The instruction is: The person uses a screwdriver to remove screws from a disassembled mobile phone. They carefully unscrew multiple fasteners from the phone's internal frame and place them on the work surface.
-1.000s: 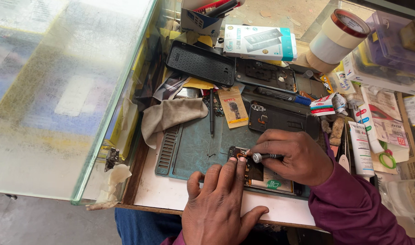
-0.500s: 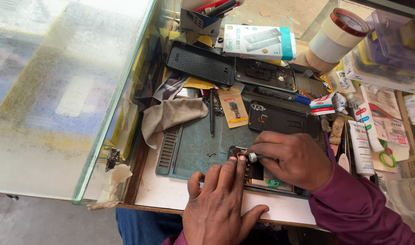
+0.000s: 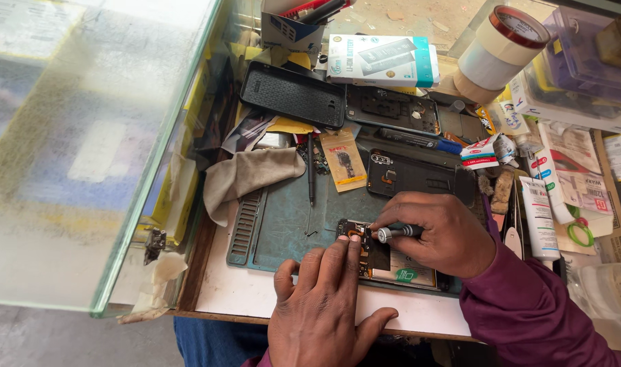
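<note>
An opened phone [image 3: 392, 272] with its back off lies on the green work mat [image 3: 283, 224] near the table's front edge. My left hand [image 3: 321, 309] lies flat with fingertips pressing on the phone's left side. My right hand [image 3: 436, 231] grips a small screwdriver [image 3: 392, 233] with a grey metal handle, its tip on the circuit board at the phone's upper end. A maroon sleeve covers my right forearm.
A beige cloth [image 3: 246, 177], a black pen-like tool [image 3: 311, 170], black phone back covers [image 3: 293, 95] [image 3: 412, 175], a white-and-teal box [image 3: 382, 60], tape rolls [image 3: 497, 47], tubes [image 3: 538, 217] and packets crowd the table. A glass panel [image 3: 86, 149] stands at the left.
My right hand has shifted slightly left with the screwdriver over the phone's board. My left hand stays pressed on the phone.
</note>
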{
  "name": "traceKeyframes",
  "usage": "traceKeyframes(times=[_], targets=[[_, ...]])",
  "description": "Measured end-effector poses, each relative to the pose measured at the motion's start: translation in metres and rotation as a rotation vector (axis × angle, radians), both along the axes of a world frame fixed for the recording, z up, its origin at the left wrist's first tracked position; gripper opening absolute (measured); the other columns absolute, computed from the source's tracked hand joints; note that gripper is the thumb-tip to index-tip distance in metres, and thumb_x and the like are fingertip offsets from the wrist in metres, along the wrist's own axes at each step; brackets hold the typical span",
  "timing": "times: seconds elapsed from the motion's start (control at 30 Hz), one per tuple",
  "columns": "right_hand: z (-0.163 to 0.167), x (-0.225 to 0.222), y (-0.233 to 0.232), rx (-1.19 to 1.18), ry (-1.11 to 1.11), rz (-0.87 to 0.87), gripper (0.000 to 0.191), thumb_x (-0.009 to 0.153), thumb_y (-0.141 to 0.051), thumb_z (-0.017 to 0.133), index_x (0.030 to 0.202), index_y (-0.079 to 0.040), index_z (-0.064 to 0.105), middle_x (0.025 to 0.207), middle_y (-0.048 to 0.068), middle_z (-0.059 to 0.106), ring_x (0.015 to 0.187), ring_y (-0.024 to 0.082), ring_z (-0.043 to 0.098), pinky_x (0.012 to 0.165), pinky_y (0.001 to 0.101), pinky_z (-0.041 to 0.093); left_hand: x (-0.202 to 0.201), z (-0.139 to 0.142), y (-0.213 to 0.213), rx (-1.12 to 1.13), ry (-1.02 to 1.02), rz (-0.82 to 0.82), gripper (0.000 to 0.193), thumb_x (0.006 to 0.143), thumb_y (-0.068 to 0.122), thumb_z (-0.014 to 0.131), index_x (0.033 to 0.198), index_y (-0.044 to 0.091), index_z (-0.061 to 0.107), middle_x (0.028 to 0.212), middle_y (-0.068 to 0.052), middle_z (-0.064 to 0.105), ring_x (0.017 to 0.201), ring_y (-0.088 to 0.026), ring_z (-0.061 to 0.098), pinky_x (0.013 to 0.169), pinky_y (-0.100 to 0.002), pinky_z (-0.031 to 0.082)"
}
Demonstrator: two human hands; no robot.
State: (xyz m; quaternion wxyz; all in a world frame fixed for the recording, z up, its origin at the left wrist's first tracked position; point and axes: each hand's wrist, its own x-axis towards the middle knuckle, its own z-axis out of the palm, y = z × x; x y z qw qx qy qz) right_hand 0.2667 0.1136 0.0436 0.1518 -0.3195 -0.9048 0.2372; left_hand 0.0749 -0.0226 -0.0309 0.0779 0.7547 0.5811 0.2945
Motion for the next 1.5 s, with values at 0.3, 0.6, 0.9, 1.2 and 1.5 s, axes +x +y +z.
traceKeyframes(times=[0.3, 0.6, 0.9, 1.2, 1.5], targets=[[0.001, -0.001, 0.002, 0.021, -0.002, 0.023, 0.033, 0.072, -0.001, 0.077, 0.104, -0.009, 0.077, 0.095, 0.005, 0.075, 0.084, 0.021, 0.077, 0.069, 0.0316, 0.06, 0.002, -0.001, 0.005, -0.005, 0.019, -0.009, 0.095, 0.088, 0.07, 0.057, 0.146, -0.004, 0.047, 0.136, -0.015, 0.051, 0.123, -0.025, 0.046, 0.104, -0.047, 0.022], [-0.001, -0.004, 0.002, -0.016, -0.024, -0.004, 0.037, 0.069, 0.001, 0.075, 0.104, -0.011, 0.079, 0.095, 0.005, 0.075, 0.082, 0.02, 0.077, 0.067, 0.0314, 0.06, 0.001, 0.0, 0.004, -0.003, 0.019, 0.003, 0.097, 0.087, 0.071, 0.056, 0.15, -0.002, 0.043, 0.138, -0.014, 0.05, 0.124, -0.025, 0.044, 0.104, -0.049, 0.022], [-0.002, -0.008, 0.0, 0.014, -0.064, 0.002, 0.039, 0.068, 0.001, 0.074, 0.105, -0.012, 0.08, 0.098, 0.005, 0.074, 0.083, 0.02, 0.077, 0.067, 0.0316, 0.06, -0.002, 0.001, 0.005, -0.039, 0.023, -0.016, 0.097, 0.087, 0.07, 0.057, 0.15, -0.002, 0.042, 0.136, -0.016, 0.049, 0.124, -0.026, 0.043, 0.102, -0.051, 0.023], [0.002, -0.014, -0.004, 0.03, -0.124, -0.018, 0.04, 0.07, 0.0, 0.074, 0.108, -0.013, 0.079, 0.101, 0.004, 0.074, 0.082, 0.02, 0.077, 0.065, 0.033, 0.06, -0.003, -0.005, 0.004, 0.04, 0.028, -0.003, 0.092, 0.09, 0.069, 0.056, 0.147, -0.003, 0.047, 0.139, -0.016, 0.051, 0.127, -0.025, 0.045, 0.105, -0.049, 0.023], [-0.001, -0.01, 0.003, 0.035, -0.021, 0.044, 0.037, 0.07, 0.003, 0.074, 0.104, -0.011, 0.079, 0.097, 0.005, 0.075, 0.086, 0.021, 0.077, 0.071, 0.0313, 0.06, -0.003, -0.003, 0.002, 0.043, 0.015, 0.007, 0.093, 0.088, 0.069, 0.057, 0.147, -0.003, 0.049, 0.137, -0.015, 0.052, 0.126, -0.025, 0.046, 0.104, -0.049, 0.024]])
